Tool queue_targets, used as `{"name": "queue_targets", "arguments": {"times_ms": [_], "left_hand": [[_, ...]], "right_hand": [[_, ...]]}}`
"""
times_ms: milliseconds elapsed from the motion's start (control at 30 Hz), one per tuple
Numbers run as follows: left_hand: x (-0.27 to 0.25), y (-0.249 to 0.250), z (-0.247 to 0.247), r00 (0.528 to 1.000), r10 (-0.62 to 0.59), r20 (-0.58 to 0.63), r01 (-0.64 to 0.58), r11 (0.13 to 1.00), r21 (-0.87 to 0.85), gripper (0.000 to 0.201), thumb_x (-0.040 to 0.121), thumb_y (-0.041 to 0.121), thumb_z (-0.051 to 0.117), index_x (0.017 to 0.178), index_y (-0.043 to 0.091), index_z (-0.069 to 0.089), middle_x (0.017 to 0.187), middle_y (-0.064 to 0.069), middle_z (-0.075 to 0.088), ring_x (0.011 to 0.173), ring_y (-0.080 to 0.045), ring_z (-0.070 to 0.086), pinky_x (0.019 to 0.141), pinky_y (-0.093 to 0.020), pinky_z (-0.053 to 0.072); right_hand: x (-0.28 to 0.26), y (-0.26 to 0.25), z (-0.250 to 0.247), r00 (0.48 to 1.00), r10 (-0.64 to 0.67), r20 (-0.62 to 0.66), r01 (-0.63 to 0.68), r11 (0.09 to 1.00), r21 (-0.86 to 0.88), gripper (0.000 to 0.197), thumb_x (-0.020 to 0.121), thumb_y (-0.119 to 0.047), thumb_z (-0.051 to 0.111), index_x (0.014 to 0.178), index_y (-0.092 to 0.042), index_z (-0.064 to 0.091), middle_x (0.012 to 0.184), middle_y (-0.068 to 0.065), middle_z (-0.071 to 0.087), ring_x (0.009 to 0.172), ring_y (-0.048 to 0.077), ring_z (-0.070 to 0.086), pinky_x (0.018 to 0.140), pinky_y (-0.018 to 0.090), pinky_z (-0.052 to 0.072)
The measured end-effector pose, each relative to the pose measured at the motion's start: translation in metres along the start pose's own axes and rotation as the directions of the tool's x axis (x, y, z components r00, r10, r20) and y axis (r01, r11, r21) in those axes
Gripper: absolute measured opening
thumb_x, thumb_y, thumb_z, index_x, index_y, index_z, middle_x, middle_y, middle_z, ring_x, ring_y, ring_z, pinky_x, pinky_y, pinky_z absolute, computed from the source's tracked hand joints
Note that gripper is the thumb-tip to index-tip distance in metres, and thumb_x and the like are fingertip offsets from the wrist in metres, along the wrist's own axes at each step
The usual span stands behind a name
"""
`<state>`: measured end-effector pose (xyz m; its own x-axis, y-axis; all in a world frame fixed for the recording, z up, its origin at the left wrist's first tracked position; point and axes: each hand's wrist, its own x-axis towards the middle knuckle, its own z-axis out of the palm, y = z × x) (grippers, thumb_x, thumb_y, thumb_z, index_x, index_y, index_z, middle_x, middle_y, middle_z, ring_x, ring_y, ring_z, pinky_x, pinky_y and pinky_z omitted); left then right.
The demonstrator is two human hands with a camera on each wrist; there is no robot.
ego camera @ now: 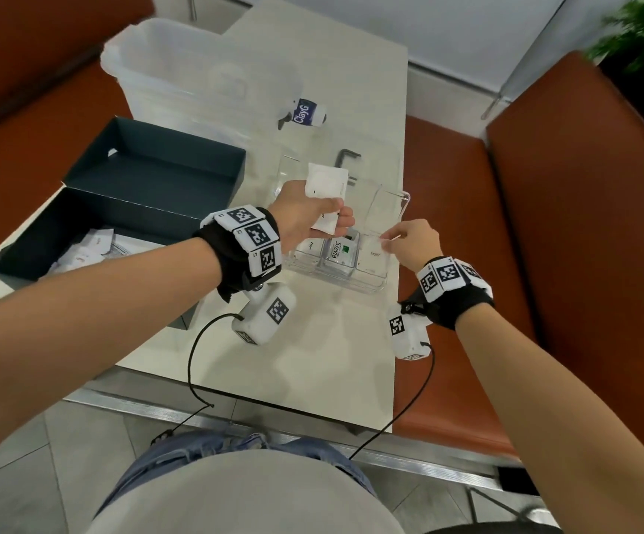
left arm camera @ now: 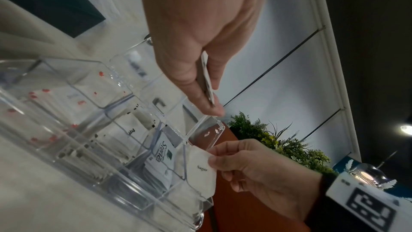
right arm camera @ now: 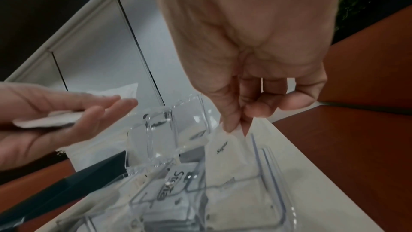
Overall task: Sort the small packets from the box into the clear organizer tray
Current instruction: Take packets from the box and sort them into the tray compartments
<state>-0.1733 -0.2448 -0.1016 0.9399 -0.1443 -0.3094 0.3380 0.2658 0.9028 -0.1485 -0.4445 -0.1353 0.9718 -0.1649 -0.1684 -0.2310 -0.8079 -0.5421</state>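
My right hand [ego camera: 415,240] pinches the top edge of a white sugar packet [left arm camera: 201,174] between thumb and fingertip. I hold it by the top so it hangs straight down and can slide into the slot. Its lower part is already inside the near right slot of the clear tray [ego camera: 374,289], which sits on the white table [ego camera: 312,364]. I think I only need to let go and it will drop in.

My left hand [ego camera: 305,217] hovers just over the tray and holds a few more white packets [ego camera: 326,186], tucked between my thumb and fingers. I keep them close to the tray so my right hand can take the next one fast. One of them looks bigger than the others.

The slot next to the sugar holds a Stevia packet [ego camera: 339,252], and the slot on the other side of that holds another white packet. Each kind gets its own slot, so this job looks partly done.

The dark box [ego camera: 35,260] lies open on my left, with more packets [ego camera: 89,248] in it. So I think there is more sorting to do. A small bottle [ego camera: 307,113] lies on its side farther back on the table.
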Motion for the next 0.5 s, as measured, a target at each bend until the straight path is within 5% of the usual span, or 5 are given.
{"name": "queue_targets", "arguments": {"times_ms": [100,200,300,400,500], "left_hand": [[0.0016,-0.0011,-0.0006,1.0,-0.004,-0.001,0.004,1.0,-0.003,0.019,0.092,-0.003,0.059,0.111,-0.004,0.056,0.095,-0.02,0.068,0.077,-0.024,0.072,0.071,-0.034,0.061],[0.0031,-0.0014,-0.0022,1.0,-0.004,0.003,0.004,1.0,-0.012,0.019,0.092,-0.003,0.06,0.111,-0.004,0.056,0.092,-0.019,0.069,0.075,-0.023,0.072,0.068,-0.033,0.061],[0.0049,-0.0023,-0.002,1.0,-0.004,0.005,0.004,1.0,-0.007,0.019,0.093,-0.002,0.06,0.111,-0.004,0.056,0.091,-0.018,0.069,0.073,-0.022,0.073,0.064,-0.031,0.061],[0.0058,-0.0024,-0.0014,1.0,-0.005,0.008,0.005,1.0,-0.006,0.017,0.093,-0.001,0.06,0.109,-0.003,0.057,0.092,-0.019,0.069,0.074,-0.022,0.073,0.064,-0.03,0.06],[0.0058,-0.001,-0.0017,1.0,-0.005,0.011,0.005,1.0,-0.017,0.019,0.093,-0.001,0.06,0.111,-0.005,0.057,0.092,-0.019,0.069,0.073,-0.023,0.073,0.062,-0.03,0.059]], "right_hand": [[-0.0018,0.002,0.0071,1.0,0.013,0.009,-0.013,1.0,-0.016,0.007,0.087,-0.012,0.067,0.085,-0.019,0.066,0.095,0.006,0.064,0.084,0.019,0.059,0.065,0.026,0.046],[-0.0032,0.0033,0.0097,1.0,-0.013,0.018,0.014,0.997,-0.076,0.007,0.087,-0.014,0.067,0.084,-0.021,0.066,0.091,0.003,0.065,0.095,0.024,0.062,0.089,0.043,0.05],[-0.0045,0.0039,0.0111,0.995,-0.1,0.018,0.102,0.971,-0.215,0.007,0.087,-0.016,0.066,0.091,-0.02,0.07,0.091,-0.001,0.065,0.096,0.023,0.061,0.095,0.045,0.046],[-0.0059,0.0035,0.012,0.974,-0.223,0.044,0.222,0.885,-0.41,0.016,0.089,-0.018,0.066,0.104,-0.021,0.069,0.105,0.0,0.061,0.102,0.021,0.056,0.088,0.035,0.033],[-0.0079,-0.0006,0.0096,0.959,-0.278,0.051,0.269,0.846,-0.46,0.021,0.086,-0.02,0.069,0.107,-0.024,0.066,0.1,-0.004,0.056,0.099,0.02,0.054,0.081,0.035,0.025]]}}
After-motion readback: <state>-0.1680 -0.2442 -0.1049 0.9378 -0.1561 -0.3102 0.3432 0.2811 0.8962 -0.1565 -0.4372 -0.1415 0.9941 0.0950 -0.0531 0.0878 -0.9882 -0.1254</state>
